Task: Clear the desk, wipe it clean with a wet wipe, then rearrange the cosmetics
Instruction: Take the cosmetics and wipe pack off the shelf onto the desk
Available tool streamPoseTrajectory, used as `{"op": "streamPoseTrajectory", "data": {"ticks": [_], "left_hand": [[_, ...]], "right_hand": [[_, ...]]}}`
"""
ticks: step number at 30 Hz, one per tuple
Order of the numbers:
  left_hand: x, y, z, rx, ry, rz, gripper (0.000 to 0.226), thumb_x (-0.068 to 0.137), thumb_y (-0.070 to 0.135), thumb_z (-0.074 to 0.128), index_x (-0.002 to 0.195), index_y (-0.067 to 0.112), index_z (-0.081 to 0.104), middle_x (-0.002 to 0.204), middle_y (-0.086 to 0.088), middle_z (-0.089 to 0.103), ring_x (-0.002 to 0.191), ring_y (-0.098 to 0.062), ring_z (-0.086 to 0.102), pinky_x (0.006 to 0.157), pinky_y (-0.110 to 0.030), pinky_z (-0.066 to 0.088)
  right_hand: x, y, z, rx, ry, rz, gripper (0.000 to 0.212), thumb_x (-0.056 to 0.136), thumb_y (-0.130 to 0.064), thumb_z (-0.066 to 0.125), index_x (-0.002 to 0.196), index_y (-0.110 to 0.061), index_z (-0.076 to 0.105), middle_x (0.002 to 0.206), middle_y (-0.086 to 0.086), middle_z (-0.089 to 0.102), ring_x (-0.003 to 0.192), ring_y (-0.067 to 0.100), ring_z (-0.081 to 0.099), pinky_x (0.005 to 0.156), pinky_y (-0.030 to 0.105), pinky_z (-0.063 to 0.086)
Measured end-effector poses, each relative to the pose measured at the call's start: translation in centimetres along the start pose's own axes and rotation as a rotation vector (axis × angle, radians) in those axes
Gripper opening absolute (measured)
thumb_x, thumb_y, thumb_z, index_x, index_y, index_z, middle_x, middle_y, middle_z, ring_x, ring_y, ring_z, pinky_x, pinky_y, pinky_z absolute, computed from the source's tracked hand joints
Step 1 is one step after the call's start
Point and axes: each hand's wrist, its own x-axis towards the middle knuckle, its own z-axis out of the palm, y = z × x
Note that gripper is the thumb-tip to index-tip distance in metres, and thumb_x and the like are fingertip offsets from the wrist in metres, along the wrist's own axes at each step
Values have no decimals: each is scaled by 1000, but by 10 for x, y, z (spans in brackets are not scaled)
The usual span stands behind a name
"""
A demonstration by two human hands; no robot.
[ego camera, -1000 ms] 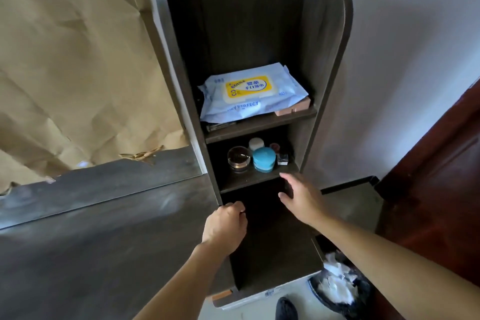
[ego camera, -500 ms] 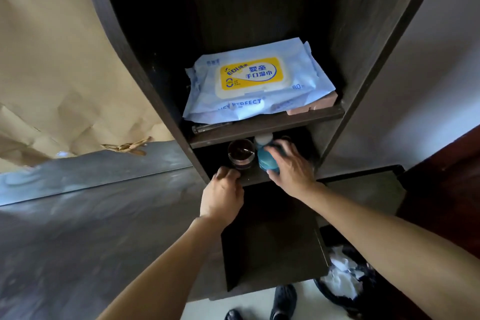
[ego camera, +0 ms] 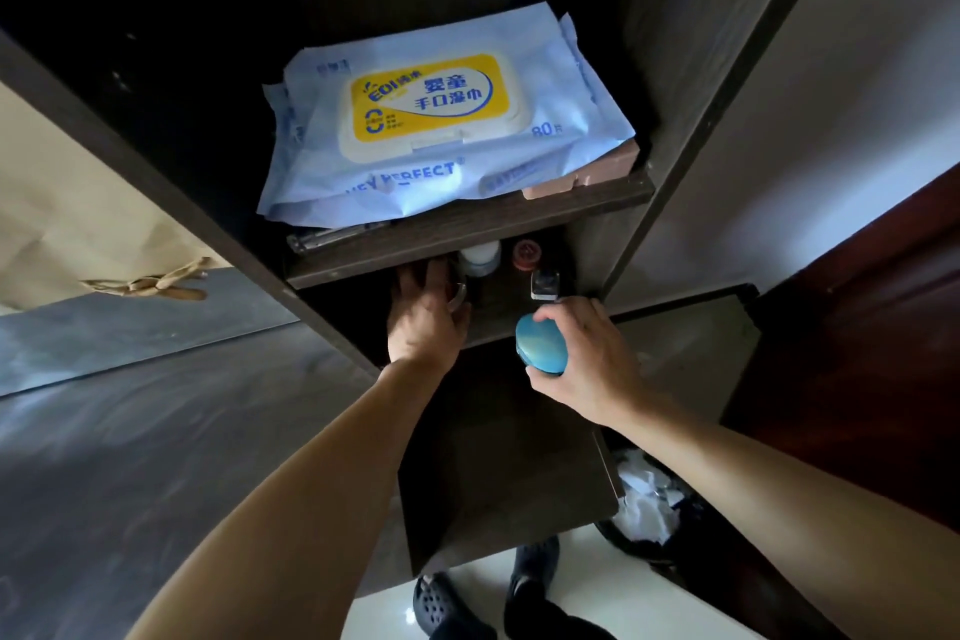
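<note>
Right hand (ego camera: 587, 359) pinches the round teal plastic jar (ego camera: 540, 346), lifted off the dark wooden shelf (ego camera: 496, 314), probably to clear it. Left hand (ego camera: 423, 314) curls over the clear round glass jar (ego camera: 458, 299) alongside. The pale-blue wet-wipe pack (ego camera: 441, 130) lies above both hands.

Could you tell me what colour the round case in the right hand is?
The round case is teal blue; the head view shows it best.
</note>
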Motion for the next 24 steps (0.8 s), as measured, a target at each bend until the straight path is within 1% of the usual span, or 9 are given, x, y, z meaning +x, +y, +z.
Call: {"op": "streamPoseTrajectory", "data": {"ticks": [2,5,8,11,13,15,19,24], "left_hand": [[-4,1,2,-42,3,27,53,77,25,71,124,14,50,126,-19,39,103,-40,49,80,-43,48],[-20,-3,2,-51,11,109,48,73,24,74,115,13,55,115,-18,43,96,-38,52,74,-41,50],[-49,-14,0,-76,18,207,48,70,24,74,114,15,56,110,-15,45,94,-35,52,77,-42,52],[-87,-35,-11,-95,2,293,51,70,24,74,117,16,54,113,-12,45,98,-31,50,82,-40,51],[-112,-56,-22,-74,-7,324,55,69,25,74,119,17,52,114,-11,46,99,-31,51,79,-40,52],[-136,-84,-36,-45,-2,304,55,69,26,75,118,20,51,115,-9,47,98,-29,52,74,-38,54],[-181,-157,-74,-34,38,188,49,72,30,72,115,22,51,114,-8,48,96,-29,53,67,-36,55],[-240,-259,-137,-14,100,32,50,70,25,74,113,22,49,114,-7,45,97,-31,51,66,-38,54]], "right_hand": [[-11,4,-1,40,-9,23,60,56,-28,82,108,-20,53,107,0,53,96,20,55,72,29,48],[-24,5,-5,57,-24,39,60,56,-27,83,108,-20,52,109,-1,53,91,17,58,68,22,40],[-37,0,-10,53,-44,30,58,59,-27,82,108,-22,52,109,-3,53,87,14,58,67,18,38],[-47,-14,-8,71,-61,-19,58,60,-26,80,109,-22,51,110,-4,52,90,13,58,68,18,41],[-54,-29,0,88,-86,-55,58,61,-27,79,111,-22,50,112,-4,51,92,14,58,68,24,49],[-59,-48,12,92,-125,-81,59,62,-29,78,113,-22,50,113,-4,50,92,14,58,69,28,52],[-68,-105,46,81,-217,-141,59,62,-30,80,114,-21,52,115,-5,49,90,15,59,70,25,51],[-79,-206,98,99,-284,-229,58,62,-31,78,114,-24,52,115,-7,48,91,17,60,73,28,51]]}}
